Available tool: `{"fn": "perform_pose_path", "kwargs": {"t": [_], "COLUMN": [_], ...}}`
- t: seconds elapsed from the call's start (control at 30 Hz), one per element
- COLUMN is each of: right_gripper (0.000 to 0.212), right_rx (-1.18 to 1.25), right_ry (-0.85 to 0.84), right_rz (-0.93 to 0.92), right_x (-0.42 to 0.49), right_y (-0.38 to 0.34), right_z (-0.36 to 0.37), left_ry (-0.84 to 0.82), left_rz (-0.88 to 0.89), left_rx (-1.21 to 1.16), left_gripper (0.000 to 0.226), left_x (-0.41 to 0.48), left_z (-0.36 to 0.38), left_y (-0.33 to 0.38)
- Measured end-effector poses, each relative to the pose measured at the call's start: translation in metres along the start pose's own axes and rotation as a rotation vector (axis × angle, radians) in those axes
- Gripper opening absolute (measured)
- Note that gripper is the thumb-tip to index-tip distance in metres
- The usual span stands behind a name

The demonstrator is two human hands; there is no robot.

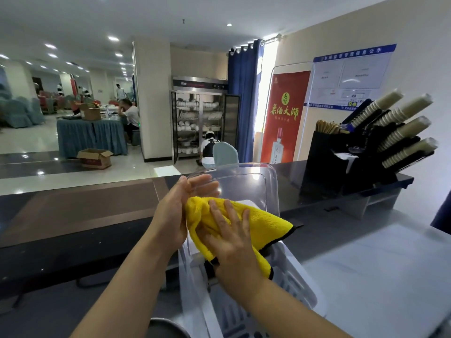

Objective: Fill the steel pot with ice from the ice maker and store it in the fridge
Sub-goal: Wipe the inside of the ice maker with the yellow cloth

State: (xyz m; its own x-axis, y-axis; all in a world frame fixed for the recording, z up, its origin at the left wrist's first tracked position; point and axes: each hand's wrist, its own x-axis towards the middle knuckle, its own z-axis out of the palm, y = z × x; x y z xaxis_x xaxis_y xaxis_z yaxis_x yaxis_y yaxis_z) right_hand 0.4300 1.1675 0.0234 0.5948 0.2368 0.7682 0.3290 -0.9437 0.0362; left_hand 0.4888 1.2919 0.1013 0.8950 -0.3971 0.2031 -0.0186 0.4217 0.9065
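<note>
The raised clear plastic lid (246, 189) blocks the way forward; the black cup-holder rack (327, 162) crowds the far right; the pale grey worktop (378, 276) at right leaves passage.

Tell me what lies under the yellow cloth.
A white slatted basket, its clear lid raised behind. The right hand presses the yellow cloth from above; the basket's contents beneath are hidden.

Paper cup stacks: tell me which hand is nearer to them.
Right. The right hand presses the yellow cloth, down-left of the cup stacks; the left hand is farther left, beyond the cloth.
</note>
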Motion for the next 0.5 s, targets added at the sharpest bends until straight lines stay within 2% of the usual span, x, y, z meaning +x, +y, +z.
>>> {"fn": "perform_pose_path", "kwargs": {"t": [0.13,0.23,0.37,0.5], "right_gripper": [0.058,0.076,0.081,0.073], "right_rx": [-0.149,-0.208,-0.209,-0.219], "right_ry": [-0.088,-0.110,-0.037,0.041], "right_rz": [-0.105,-0.074,0.173,0.487], "right_x": [-0.008,-0.013,-0.011,0.022], "right_y": [0.019,0.031,0.049,0.058], "right_z": [-0.012,-0.016,-0.022,-0.033], "left_ry": [0.006,0.009,0.032,0.027], "left_rz": [0.026,0.035,0.059,0.077], "left_rx": [0.042,0.067,0.040,0.056], "left_gripper": [0.056,0.058,0.057,0.058], "left_x": [-0.001,-0.002,-0.001,-0.002], "left_z": [0.002,0.003,0.004,0.007], "left_y": [-0.001,-0.001,-0.002,-0.002]}}
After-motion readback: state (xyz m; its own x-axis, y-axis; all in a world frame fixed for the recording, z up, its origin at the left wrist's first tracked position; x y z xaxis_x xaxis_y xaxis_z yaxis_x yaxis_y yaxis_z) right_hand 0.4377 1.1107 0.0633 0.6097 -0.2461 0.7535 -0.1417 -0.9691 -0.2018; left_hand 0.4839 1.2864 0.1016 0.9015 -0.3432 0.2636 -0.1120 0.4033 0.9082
